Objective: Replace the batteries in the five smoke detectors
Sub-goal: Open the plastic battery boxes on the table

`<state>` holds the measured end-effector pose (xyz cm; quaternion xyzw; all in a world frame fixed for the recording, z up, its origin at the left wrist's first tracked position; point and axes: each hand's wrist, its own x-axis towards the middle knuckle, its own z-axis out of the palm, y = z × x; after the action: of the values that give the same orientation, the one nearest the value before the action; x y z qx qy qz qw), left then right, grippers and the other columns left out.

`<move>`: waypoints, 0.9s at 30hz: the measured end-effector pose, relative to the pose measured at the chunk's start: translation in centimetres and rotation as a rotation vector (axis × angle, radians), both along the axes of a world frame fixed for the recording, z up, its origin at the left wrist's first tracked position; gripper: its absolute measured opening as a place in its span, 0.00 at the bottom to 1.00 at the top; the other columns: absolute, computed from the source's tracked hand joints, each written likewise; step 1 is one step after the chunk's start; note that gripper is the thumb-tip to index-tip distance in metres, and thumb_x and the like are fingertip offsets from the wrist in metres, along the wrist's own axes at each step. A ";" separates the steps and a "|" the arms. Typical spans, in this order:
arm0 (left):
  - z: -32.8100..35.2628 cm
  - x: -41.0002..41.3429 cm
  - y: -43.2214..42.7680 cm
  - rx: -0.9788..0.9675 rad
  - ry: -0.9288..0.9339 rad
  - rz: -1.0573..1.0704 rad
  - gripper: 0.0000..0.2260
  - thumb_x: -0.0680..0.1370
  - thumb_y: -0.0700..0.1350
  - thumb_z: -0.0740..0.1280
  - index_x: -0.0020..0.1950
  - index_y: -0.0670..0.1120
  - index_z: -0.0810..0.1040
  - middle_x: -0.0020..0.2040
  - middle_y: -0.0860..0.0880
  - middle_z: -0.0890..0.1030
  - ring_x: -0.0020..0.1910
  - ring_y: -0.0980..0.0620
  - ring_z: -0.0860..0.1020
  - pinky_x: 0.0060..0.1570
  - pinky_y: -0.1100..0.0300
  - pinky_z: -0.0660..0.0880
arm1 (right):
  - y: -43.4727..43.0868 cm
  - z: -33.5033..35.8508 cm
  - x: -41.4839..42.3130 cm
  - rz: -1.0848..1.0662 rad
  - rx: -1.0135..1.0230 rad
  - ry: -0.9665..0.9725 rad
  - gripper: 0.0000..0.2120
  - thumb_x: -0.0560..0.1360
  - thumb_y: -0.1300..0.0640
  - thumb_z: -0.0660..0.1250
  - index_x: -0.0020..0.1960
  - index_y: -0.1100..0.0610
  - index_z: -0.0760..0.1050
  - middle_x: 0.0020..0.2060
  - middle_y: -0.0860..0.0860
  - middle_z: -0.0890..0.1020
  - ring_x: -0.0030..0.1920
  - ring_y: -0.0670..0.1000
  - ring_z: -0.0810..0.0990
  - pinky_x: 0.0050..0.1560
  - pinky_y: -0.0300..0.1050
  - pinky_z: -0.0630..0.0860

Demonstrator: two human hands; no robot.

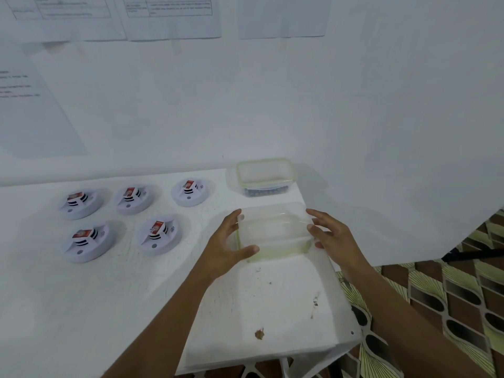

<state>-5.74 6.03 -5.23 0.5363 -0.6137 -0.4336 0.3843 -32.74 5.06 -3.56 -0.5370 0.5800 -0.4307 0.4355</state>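
Observation:
Several white round smoke detectors lie on the white table, each with a red battery showing on top: three in a back row (80, 204) (132, 199) (190, 191) and two in front (87, 243) (159, 234). My left hand (227, 246) and my right hand (328, 234) grip the two sides of a clear empty plastic container (275, 233) near the table's right side. Behind it stands a second clear container (266, 177) with a green-edged rim and dark blue batteries in its bottom.
The white table (109, 309) ends just right of the containers, with a patterned floor (450, 296) below. A white wall with taped paper sheets (174, 17) rises behind the table. Brown stains (259, 334) mark the tabletop near its front.

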 end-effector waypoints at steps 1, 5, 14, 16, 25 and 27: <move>0.1 0.1 -0.3 0.008 0.010 -0.004 0.43 0.65 0.59 0.78 0.75 0.60 0.59 0.72 0.62 0.67 0.69 0.60 0.68 0.68 0.51 0.69 | -0.1 0.1 0.2 0.006 -0.003 0.010 0.14 0.79 0.52 0.68 0.62 0.39 0.78 0.59 0.45 0.79 0.52 0.48 0.82 0.55 0.51 0.79; 0.3 0.7 -1.3 0.008 0.006 -0.024 0.44 0.64 0.59 0.78 0.75 0.60 0.59 0.72 0.60 0.67 0.69 0.58 0.68 0.67 0.54 0.68 | -1.0 0.1 0.7 -0.010 0.002 0.032 0.12 0.78 0.51 0.68 0.59 0.37 0.79 0.60 0.45 0.79 0.52 0.48 0.82 0.57 0.51 0.78; 2.8 2.5 -6.4 -0.051 0.054 0.052 0.30 0.74 0.57 0.70 0.73 0.57 0.64 0.68 0.58 0.70 0.65 0.60 0.70 0.60 0.62 0.68 | -5.2 2.7 1.5 -0.140 -0.076 0.059 0.10 0.78 0.49 0.68 0.58 0.39 0.79 0.56 0.44 0.81 0.55 0.47 0.80 0.57 0.49 0.76; 3.6 2.3 -8.5 -0.067 0.034 0.077 0.26 0.76 0.53 0.69 0.72 0.55 0.66 0.67 0.57 0.71 0.63 0.57 0.72 0.58 0.61 0.69 | -7.1 3.3 1.8 -0.134 -0.063 0.067 0.11 0.78 0.50 0.69 0.59 0.42 0.79 0.56 0.47 0.81 0.54 0.47 0.80 0.58 0.50 0.77; 3.5 0.1 -16.4 -0.019 0.046 0.174 0.16 0.79 0.52 0.67 0.66 0.55 0.73 0.65 0.50 0.74 0.57 0.53 0.76 0.53 0.59 0.73 | -17.0 3.3 2.9 -0.034 0.002 0.109 0.10 0.77 0.54 0.70 0.57 0.48 0.81 0.57 0.50 0.79 0.59 0.49 0.78 0.58 0.50 0.76; 3.1 -0.4 -17.4 -0.018 0.051 0.221 0.14 0.78 0.50 0.68 0.63 0.55 0.75 0.61 0.50 0.76 0.54 0.53 0.76 0.49 0.63 0.72 | -18.4 3.2 3.0 0.011 0.027 0.073 0.10 0.76 0.55 0.71 0.57 0.49 0.81 0.52 0.46 0.79 0.59 0.49 0.77 0.53 0.47 0.77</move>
<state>-6.15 -11.37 -2.15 0.5862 -0.5446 -0.3967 0.4499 -29.71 -13.37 -0.33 -0.5495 0.5984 -0.4006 0.4238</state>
